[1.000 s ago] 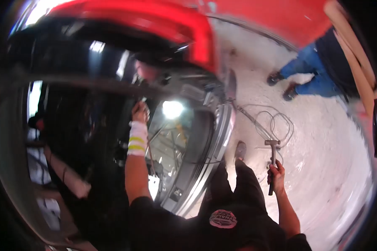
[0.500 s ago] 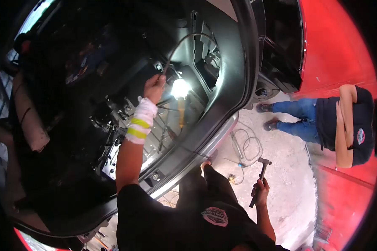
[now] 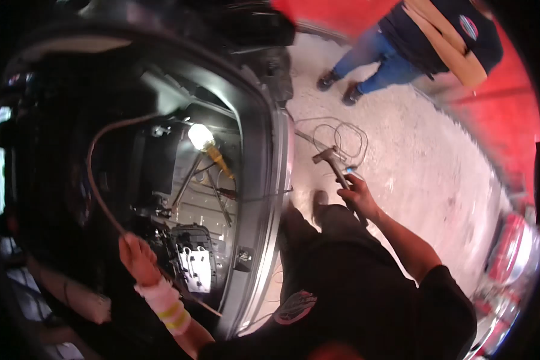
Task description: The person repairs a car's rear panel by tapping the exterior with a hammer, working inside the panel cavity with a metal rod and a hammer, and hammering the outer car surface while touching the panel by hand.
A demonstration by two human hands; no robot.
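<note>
Head view: left hand (image 3: 139,261), lower left of frame, grips a long thin curved rod (image 3: 90,159) arching to upper left. Right hand (image 3: 358,197), right of center, is closed round a hammer (image 3: 327,156), head toward upper left. Lit lamp (image 3: 201,138) sits above center-left, tool case (image 3: 195,267) below it. Coiled cable (image 3: 366,143) on floor; person (image 3: 396,51) upper right, arms crossed.
</note>
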